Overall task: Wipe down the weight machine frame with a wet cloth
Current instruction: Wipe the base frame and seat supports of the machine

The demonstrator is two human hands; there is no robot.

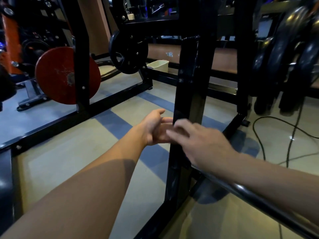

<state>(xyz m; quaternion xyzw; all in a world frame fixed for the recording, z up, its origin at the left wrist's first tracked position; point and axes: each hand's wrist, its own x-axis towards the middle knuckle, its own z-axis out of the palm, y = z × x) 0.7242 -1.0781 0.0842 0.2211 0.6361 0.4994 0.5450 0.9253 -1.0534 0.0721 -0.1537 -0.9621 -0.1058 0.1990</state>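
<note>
Head view. Both hands meet at the black upright post [187, 100] of the weight machine frame, near frame centre. Left hand [156, 128]: fingers loosely extended toward the post's left face, holding nothing I can see; grip slack. Right hand [200, 144]: motion-blurred, fingers half-curled over the post edge; cannot tell whether its grip is closed on anything. No wet cloth is visible anywhere; it may be hidden under the right hand or absent.

Surroundings: red weight plate [67, 75] at 10 o'clock of the hands, black weight plate [128, 52] at 11 o'clock, pale bin [158, 65] on the floor at 12 o'clock, black cable [276, 128] on the floor at 3 o'clock, a round black bar [259, 199] under the right forearm at 5 o'clock.

Risks, judged:
- If there is no cloth in hand, the post gets touched, not wiped.
- Bolt heads on the post could snag fingers on a fast stroke.
- Water dripping toward the cable is a hazard.
- The forearm could knock the bar.
</note>
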